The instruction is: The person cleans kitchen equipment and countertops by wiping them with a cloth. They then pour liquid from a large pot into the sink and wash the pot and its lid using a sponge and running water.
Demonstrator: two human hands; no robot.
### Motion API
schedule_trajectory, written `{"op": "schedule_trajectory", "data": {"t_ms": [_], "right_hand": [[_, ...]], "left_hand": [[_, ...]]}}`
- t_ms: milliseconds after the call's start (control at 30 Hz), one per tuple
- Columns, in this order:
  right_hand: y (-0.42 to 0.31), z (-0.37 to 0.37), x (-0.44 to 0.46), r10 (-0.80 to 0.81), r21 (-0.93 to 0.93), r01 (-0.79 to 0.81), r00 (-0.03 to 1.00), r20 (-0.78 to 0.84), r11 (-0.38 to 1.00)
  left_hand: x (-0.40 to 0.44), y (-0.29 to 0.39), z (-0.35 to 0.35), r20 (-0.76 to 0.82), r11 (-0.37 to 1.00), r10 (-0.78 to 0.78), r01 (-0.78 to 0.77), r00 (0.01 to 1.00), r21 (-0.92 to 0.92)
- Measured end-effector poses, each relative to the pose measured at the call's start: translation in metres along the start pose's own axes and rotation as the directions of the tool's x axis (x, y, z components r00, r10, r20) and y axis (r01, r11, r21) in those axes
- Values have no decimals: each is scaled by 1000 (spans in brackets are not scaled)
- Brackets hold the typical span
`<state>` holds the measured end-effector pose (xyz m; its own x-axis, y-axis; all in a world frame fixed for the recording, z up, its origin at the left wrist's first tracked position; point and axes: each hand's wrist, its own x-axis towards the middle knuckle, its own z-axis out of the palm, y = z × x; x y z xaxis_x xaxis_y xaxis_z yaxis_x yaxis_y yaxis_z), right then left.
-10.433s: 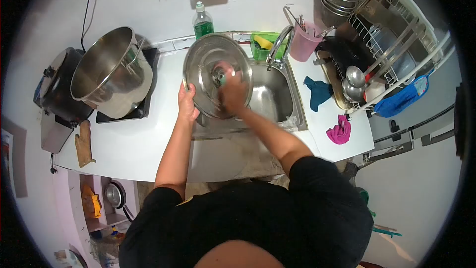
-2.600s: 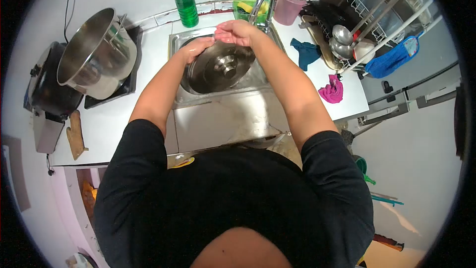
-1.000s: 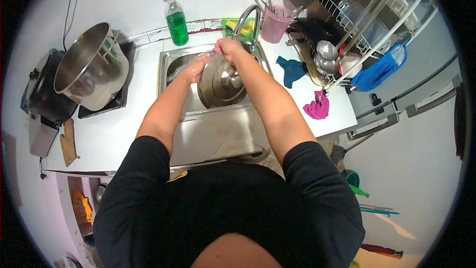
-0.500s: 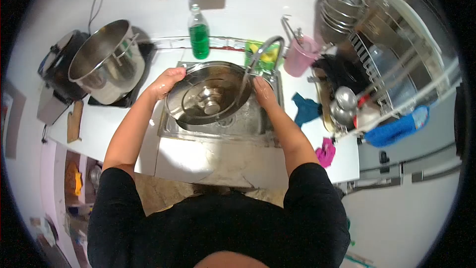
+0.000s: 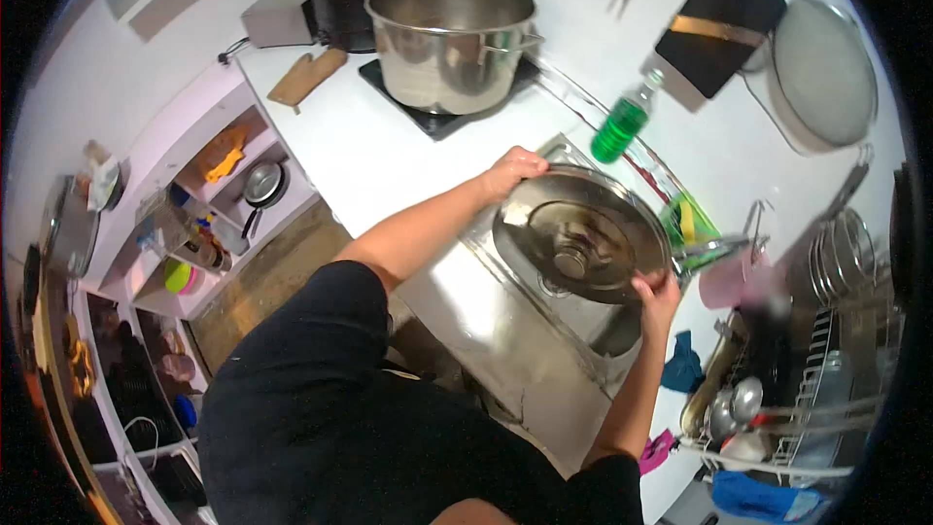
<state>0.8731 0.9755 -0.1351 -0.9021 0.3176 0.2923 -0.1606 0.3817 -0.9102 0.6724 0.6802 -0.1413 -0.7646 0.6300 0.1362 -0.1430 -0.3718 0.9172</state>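
A round metal pot lid (image 5: 530,224) with a knob in its middle is held over the steel sink (image 5: 622,331). My left hand (image 5: 515,173) grips its upper left rim, and my right hand (image 5: 658,299) holds the lower right rim with the thumb on top. The knob side faces me, and the lid is tilted. Just behind the right rim is the faucet (image 5: 714,250), partly hidden by the lid. I cannot tell whether water is running.
A large steel pot (image 5: 442,63) stands on a black cooktop (image 5: 432,123), beside an oven mitt (image 5: 306,78). Behind the sink is a bottle of green liquid (image 5: 622,123). A pink cup (image 5: 729,279) and a dish rack (image 5: 816,379) are at the right. Open shelves (image 5: 233,122) line the left.
The view has swung left, so the pot and shelves show more fully. Both hands still hold the lid, which now sits lower right of the pot with its tilt changed.
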Motion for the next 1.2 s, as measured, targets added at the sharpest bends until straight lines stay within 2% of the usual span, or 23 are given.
{"op": "schedule_trajectory", "data": {"t_ms": [67,100,133,200,233,300,333,367,400,467,500,533,600,633,667,733,800,867,967,1000,1067,1133,1200], "right_hand": [[-15,5,-22,-67,-22,65,991,-118,998],[-12,9,-27,-111,-35,106,980,-167,994],[-14,17,-33,-147,-50,140,965,-217,989],[-32,27,-32,-123,-138,96,971,-205,986],[-45,32,-28,-117,-225,70,972,-203,972],[-60,28,-34,-280,-338,204,940,-195,919],[-63,30,-44,-398,-435,287,898,-187,853],[-55,32,-46,-473,-415,367,861,-186,832],[-74,36,-46,-329,-551,178,926,-186,815],[-119,55,-44,-215,-499,116,966,-146,859],[-113,57,-48,-368,-564,199,908,-201,801],[-119,60,-43,-383,-574,209,902,-201,792],[-127,68,-60,-468,-817,172,874,-132,551],[-152,90,-60,-369,-706,125,907,-204,697],[-165,102,-71,-365,-720,111,908,-207,685],[-188,121,-75,-430,-788,199,898,-91,582],[-205,149,-85,-487,-761,297,873,-29,577],[-217,182,-100,-596,-667,490,798,85,561],[-204,257,-107,-685,-556,680,685,248,478],[-185,286,-107,-714,-486,739,639,288,466],[-170,355,-91,-823,-318,867,477,308,384],[-153,412,-76,-777,-218,874,486,399,435],[-120,462,-52,-737,-179,867,491,464,465]], "left_hand": [[3,8,1,88,930,351,-358,932,84],[8,4,-7,153,879,428,-450,891,159],[11,1,-2,149,881,424,-444,894,162],[4,-14,17,-258,933,251,-162,933,322],[-9,-20,25,-261,933,258,-169,930,317],[-19,-18,33,-332,956,207,-263,920,-131],[-20,-20,13,-150,911,412,-410,899,44],[-15,-25,3,-133,913,402,-386,906,130],[-18,-24,7,-123,915,375,-346,919,207],[-7,-49,7,-36,959,236,-239,971,-150],[0,-65,-10,-36,962,264,-260,964,84],[-27,-15,-8,40,961,210,-214,977,177],[-12,-25,-27,155,861,372,-403,915,311],[-21,-10,-35,190,891,166,-230,968,391],[-27,8,-43,215,876,-31,-76,976,476],[-48,27,-62,262,938,-2,-88,965,335],[-86,55,-93,397,998,29,-7,917,-58],[-129,63,-139,350,976,-9,85,937,-202],[-218,130,-202,138,931,29,24,990,-364],[-239,144,-229,2,943,-110,105,994,-315],[-277,156,-275,-256,995,39,-61,966,-78],[-295,159,-313,-388,992,-48,-1,920,-125],[-301,152,-350,-461,994,3,-54,887,-98]]}}
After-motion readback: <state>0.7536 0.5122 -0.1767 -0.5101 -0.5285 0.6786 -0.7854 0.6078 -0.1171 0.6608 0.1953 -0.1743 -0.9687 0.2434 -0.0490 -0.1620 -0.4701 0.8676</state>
